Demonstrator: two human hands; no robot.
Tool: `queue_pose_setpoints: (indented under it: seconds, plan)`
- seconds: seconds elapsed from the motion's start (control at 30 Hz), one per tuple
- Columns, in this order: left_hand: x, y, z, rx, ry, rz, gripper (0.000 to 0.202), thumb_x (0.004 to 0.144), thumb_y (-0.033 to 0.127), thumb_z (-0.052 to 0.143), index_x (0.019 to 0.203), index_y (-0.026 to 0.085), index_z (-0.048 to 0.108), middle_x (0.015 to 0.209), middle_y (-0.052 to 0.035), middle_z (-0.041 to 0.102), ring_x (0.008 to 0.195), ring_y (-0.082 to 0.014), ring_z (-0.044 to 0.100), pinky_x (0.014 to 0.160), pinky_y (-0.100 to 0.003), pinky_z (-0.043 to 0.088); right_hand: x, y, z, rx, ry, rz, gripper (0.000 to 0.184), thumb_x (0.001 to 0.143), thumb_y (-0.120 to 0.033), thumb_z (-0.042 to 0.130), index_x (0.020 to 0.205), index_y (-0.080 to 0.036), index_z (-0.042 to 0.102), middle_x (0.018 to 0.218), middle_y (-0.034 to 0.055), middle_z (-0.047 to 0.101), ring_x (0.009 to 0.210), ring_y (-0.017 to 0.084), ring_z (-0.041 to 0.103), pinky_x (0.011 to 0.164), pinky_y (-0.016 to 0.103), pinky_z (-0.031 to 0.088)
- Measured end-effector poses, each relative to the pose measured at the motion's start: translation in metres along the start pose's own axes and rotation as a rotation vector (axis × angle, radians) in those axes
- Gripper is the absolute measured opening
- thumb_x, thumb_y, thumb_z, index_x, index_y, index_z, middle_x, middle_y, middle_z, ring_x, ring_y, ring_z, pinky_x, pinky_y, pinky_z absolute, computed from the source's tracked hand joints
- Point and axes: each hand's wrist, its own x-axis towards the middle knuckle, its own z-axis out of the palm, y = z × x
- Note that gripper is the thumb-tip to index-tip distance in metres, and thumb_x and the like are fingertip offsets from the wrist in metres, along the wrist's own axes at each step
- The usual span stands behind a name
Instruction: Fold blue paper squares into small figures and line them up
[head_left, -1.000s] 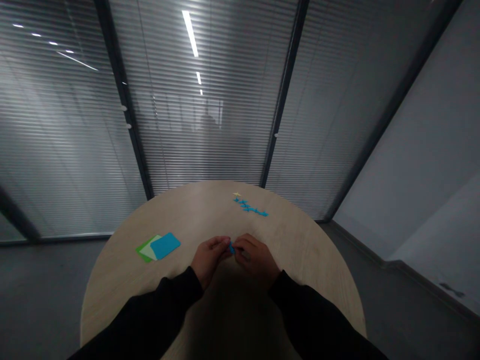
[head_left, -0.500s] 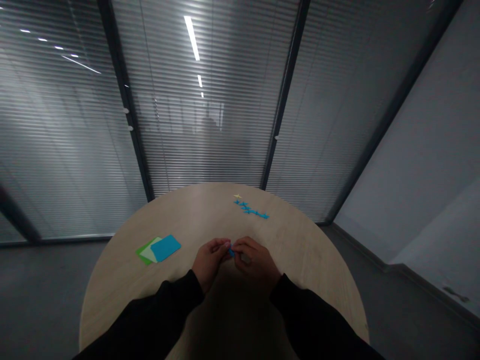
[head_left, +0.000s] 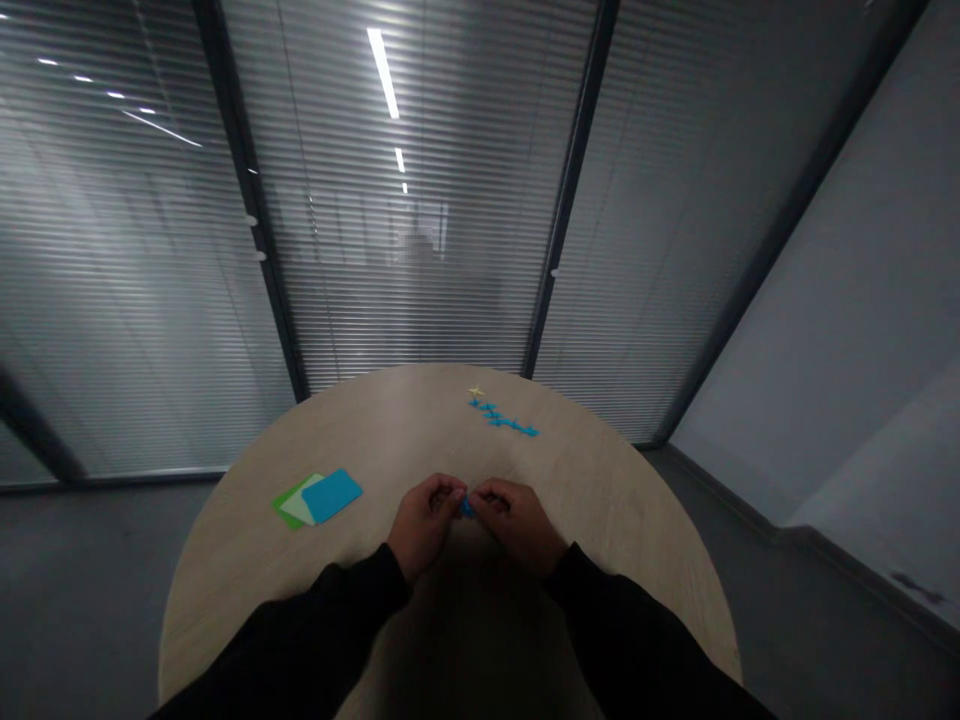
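My left hand (head_left: pixel 424 525) and my right hand (head_left: pixel 517 525) meet above the near middle of a round pale wood table (head_left: pixel 600 530). Their fingertips pinch a small blue plastic piece (head_left: pixel 466 508), which is partly hidden by my fingers. Farther off, beyond both hands, a row of blue star-shaped pieces (head_left: pixel 502 419) lies on the tabletop, with a small pale yellow star (head_left: pixel 475 391) at its far end. Left of my left hand lie a blue card (head_left: pixel 332 495), a pale card (head_left: pixel 298 503) and a green card (head_left: pixel 285 505), overlapping.
Glass partitions with slatted blinds and dark frames stand beyond the table. A grey floor surrounds it, and a pale wall runs along the right side.
Both hands and the blue piece sit slightly lower in view and closer to me. The fingers stay on the piece, and the objects on the table have not visibly shifted.
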Motion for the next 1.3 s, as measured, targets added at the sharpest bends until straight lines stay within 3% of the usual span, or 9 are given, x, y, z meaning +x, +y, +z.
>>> queue_pose_setpoints:
  seconds: [0.23,0.4,0.57,0.83,1.03,1.3]
  plan:
    - [0.0014,-0.0040,0.0015,-0.061,0.001,-0.009,0.024,0.083,0.039,0.065,0.088,0.016,0.066,0.073,-0.0029,0.068,0.068,-0.0178,0.063,0.067,-0.030,0.049,0.0003,0.0008,-0.0004,-0.052,0.006,-0.064,0.026,0.090,-0.036,0.058,0.080,-0.017,0.073,0.071,0.0026,0.069,0.066,0.015,0.061,0.063,0.026,0.045]
    - [0.0015,-0.0055,0.0016,-0.171,-0.041,-0.088,0.036,0.079,0.045,0.071,0.100,0.015,0.067,0.083,-0.0057,0.072,0.072,-0.0182,0.066,0.070,-0.031,0.051,-0.0001,-0.0018,0.0001,-0.053,0.043,-0.087,0.025,0.090,-0.035,0.058,0.079,-0.017,0.073,0.073,0.0035,0.069,0.068,0.016,0.061,0.064,0.027,0.046]
    - [-0.0011,0.0000,-0.0012,-0.013,-0.058,-0.054,0.034,0.084,0.048,0.065,0.083,0.015,0.069,0.066,-0.0030,0.067,0.063,-0.0171,0.062,0.063,-0.029,0.046,-0.0009,-0.0044,0.0013,-0.043,0.067,-0.069,0.022,0.087,-0.032,0.058,0.076,-0.017,0.069,0.070,0.0023,0.066,0.065,0.015,0.058,0.061,0.026,0.043]
    - [0.0011,-0.0024,-0.0026,0.126,-0.026,0.020,0.028,0.086,0.042,0.059,0.079,0.017,0.066,0.065,-0.0017,0.061,0.061,-0.0164,0.054,0.059,-0.028,0.040,-0.0007,0.0006,0.0041,-0.060,0.015,-0.055,0.021,0.086,-0.032,0.058,0.075,-0.017,0.067,0.067,0.0007,0.063,0.062,0.014,0.055,0.060,0.026,0.041]
    - [0.0005,-0.0018,-0.0013,0.149,0.001,0.044,0.024,0.088,0.039,0.056,0.078,0.018,0.063,0.065,-0.0009,0.060,0.061,-0.0163,0.053,0.059,-0.027,0.040,0.0011,0.0028,0.0070,-0.020,0.023,-0.029,0.019,0.085,-0.030,0.058,0.074,-0.017,0.066,0.066,0.0000,0.062,0.062,0.013,0.054,0.059,0.025,0.041]
    - [-0.0005,0.0000,0.0010,0.043,-0.081,-0.008,0.030,0.087,0.046,0.061,0.084,0.017,0.065,0.074,-0.0030,0.065,0.067,-0.0172,0.060,0.065,-0.029,0.045,-0.0001,0.0018,0.0052,0.041,0.024,-0.016,0.020,0.086,-0.033,0.058,0.076,-0.017,0.065,0.065,-0.0013,0.061,0.059,0.012,0.052,0.056,0.024,0.040]
